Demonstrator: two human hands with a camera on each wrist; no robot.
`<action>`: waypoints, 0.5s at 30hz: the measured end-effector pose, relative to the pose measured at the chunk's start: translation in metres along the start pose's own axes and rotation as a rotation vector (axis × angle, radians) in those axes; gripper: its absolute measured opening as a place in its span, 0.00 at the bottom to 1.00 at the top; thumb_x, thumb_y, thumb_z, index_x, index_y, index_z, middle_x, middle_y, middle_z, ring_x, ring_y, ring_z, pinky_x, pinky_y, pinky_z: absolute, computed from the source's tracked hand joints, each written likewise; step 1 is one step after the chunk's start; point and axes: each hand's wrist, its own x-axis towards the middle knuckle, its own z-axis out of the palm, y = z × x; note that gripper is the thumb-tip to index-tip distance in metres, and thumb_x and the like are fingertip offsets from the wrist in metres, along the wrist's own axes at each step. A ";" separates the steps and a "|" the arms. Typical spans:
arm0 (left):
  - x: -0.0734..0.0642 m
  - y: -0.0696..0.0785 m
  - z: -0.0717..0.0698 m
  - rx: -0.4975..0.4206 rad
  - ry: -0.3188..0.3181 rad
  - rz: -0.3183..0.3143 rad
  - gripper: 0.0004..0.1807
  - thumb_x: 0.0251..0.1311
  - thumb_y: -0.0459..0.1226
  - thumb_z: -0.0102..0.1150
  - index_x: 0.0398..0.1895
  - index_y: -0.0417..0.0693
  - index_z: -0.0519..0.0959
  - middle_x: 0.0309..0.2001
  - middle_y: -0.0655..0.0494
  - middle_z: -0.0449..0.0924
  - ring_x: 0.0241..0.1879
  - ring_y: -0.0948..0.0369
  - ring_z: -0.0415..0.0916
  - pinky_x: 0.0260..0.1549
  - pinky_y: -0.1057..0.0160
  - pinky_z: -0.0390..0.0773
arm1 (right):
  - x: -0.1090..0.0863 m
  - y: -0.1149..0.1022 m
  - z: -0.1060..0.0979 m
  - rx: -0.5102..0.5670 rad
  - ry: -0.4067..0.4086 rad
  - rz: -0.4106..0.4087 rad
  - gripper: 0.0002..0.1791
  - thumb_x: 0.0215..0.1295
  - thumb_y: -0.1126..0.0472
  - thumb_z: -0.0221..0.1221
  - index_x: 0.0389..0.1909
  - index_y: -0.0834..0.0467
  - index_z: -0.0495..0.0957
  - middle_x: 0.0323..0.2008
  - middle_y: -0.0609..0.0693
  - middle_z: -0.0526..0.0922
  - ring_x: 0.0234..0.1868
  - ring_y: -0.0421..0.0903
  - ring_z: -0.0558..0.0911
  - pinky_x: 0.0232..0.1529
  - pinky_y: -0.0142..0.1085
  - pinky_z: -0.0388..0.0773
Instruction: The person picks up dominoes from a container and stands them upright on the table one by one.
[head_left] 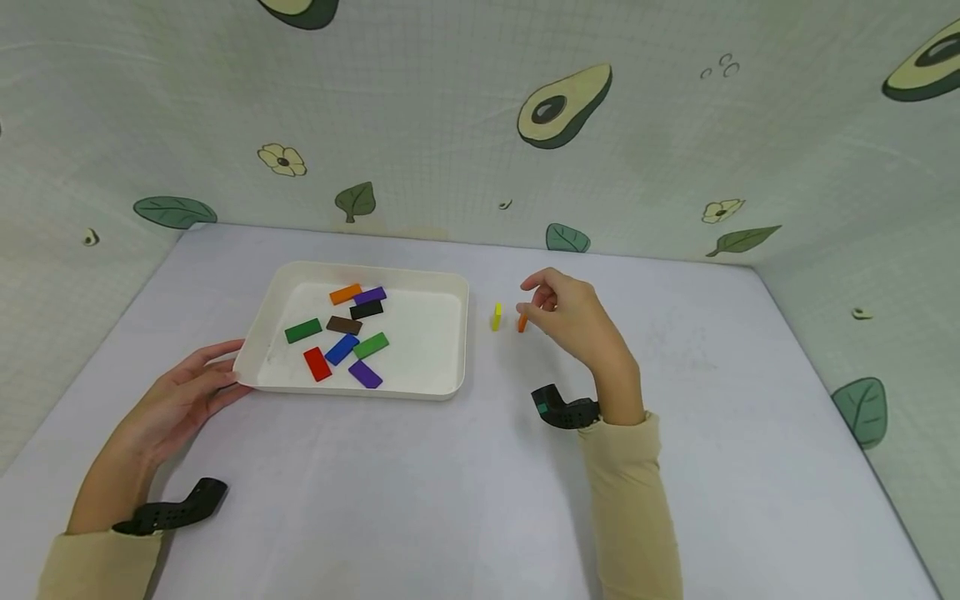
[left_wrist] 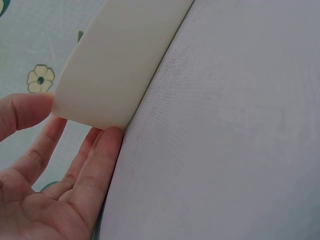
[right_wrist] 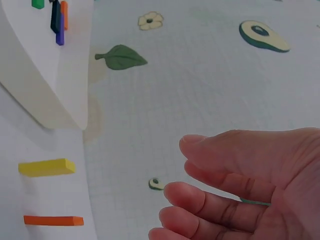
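My left hand (head_left: 178,404) touches the outside of the near left corner of a white rectangular tray (head_left: 442,393), with extended fingers (left_wrist: 95,175) resting against its wall and the thumb at the rim. My right hand (head_left: 573,321) hovers just above and beside an upright orange block (head_left: 522,323). In the right wrist view, nothing is between its thumb and loosely bent fingers (right_wrist: 185,197), and they are apart from the orange block (right_wrist: 52,220). Left of that block stands a yellow block (head_left: 497,317), also on end, beside the tray's right side.
Several flat blocks lie in the tray, among them a red block (head_left: 317,364), a blue block (head_left: 342,350), a brown block (head_left: 344,325) and a black block (head_left: 366,309). A white table (head_left: 420,500) meets an avocado-print cloth (head_left: 450,125) behind.
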 end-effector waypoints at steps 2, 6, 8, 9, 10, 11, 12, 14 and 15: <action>0.000 0.000 0.000 0.004 0.002 0.000 0.22 0.68 0.26 0.40 0.63 0.49 0.64 0.52 0.60 0.76 0.48 0.63 0.80 0.47 0.66 0.79 | 0.000 -0.004 0.004 0.014 -0.015 -0.015 0.15 0.63 0.58 0.57 0.50 0.57 0.72 0.33 0.51 0.76 0.36 0.47 0.75 0.37 0.35 0.73; 0.000 -0.001 -0.001 0.005 0.004 -0.004 0.22 0.68 0.26 0.40 0.63 0.49 0.64 0.52 0.60 0.75 0.48 0.63 0.80 0.47 0.66 0.79 | 0.001 -0.012 0.014 0.041 -0.038 -0.053 0.14 0.63 0.59 0.58 0.48 0.57 0.73 0.32 0.51 0.76 0.36 0.46 0.75 0.36 0.35 0.74; 0.000 -0.001 -0.001 0.009 0.004 -0.004 0.22 0.68 0.26 0.40 0.63 0.49 0.63 0.53 0.60 0.75 0.48 0.64 0.80 0.47 0.66 0.79 | 0.002 -0.015 0.020 0.047 -0.044 -0.073 0.13 0.62 0.59 0.58 0.47 0.57 0.74 0.32 0.50 0.76 0.36 0.45 0.75 0.36 0.34 0.74; 0.000 -0.001 -0.001 0.012 0.004 -0.004 0.22 0.68 0.26 0.40 0.63 0.49 0.63 0.53 0.60 0.75 0.48 0.64 0.80 0.47 0.66 0.79 | 0.002 -0.017 0.023 0.049 -0.047 -0.083 0.13 0.62 0.59 0.58 0.46 0.57 0.74 0.32 0.51 0.76 0.37 0.45 0.75 0.36 0.34 0.74; 0.000 -0.001 -0.001 0.014 0.004 -0.003 0.22 0.68 0.26 0.40 0.63 0.49 0.63 0.53 0.60 0.75 0.48 0.64 0.80 0.47 0.66 0.79 | 0.003 -0.019 0.025 0.050 -0.052 -0.088 0.12 0.62 0.59 0.58 0.46 0.57 0.75 0.32 0.50 0.76 0.36 0.45 0.75 0.36 0.34 0.74; 0.000 -0.001 -0.001 0.014 0.004 -0.003 0.22 0.68 0.26 0.40 0.63 0.49 0.63 0.53 0.60 0.75 0.48 0.64 0.80 0.47 0.66 0.79 | 0.003 -0.021 0.028 0.048 -0.058 -0.097 0.13 0.62 0.59 0.59 0.46 0.58 0.75 0.32 0.51 0.76 0.36 0.46 0.74 0.35 0.34 0.74; 0.000 -0.001 -0.001 0.015 0.003 -0.002 0.22 0.68 0.26 0.40 0.63 0.49 0.63 0.53 0.60 0.75 0.48 0.64 0.79 0.47 0.66 0.79 | 0.004 -0.023 0.031 0.047 -0.062 -0.102 0.12 0.62 0.59 0.59 0.46 0.58 0.75 0.32 0.51 0.76 0.36 0.46 0.74 0.35 0.33 0.74; 0.000 -0.001 -0.001 0.014 0.002 -0.002 0.22 0.68 0.26 0.40 0.63 0.49 0.63 0.53 0.60 0.75 0.48 0.64 0.79 0.47 0.66 0.79 | 0.005 -0.026 0.036 0.043 -0.071 -0.113 0.12 0.62 0.60 0.59 0.45 0.58 0.75 0.31 0.51 0.76 0.36 0.46 0.74 0.34 0.33 0.74; 0.000 -0.001 -0.002 0.013 0.001 -0.002 0.22 0.68 0.26 0.40 0.63 0.49 0.63 0.53 0.60 0.75 0.48 0.64 0.79 0.47 0.66 0.79 | 0.005 -0.027 0.039 0.039 -0.076 -0.118 0.12 0.62 0.60 0.59 0.45 0.59 0.75 0.31 0.51 0.76 0.35 0.46 0.74 0.34 0.32 0.74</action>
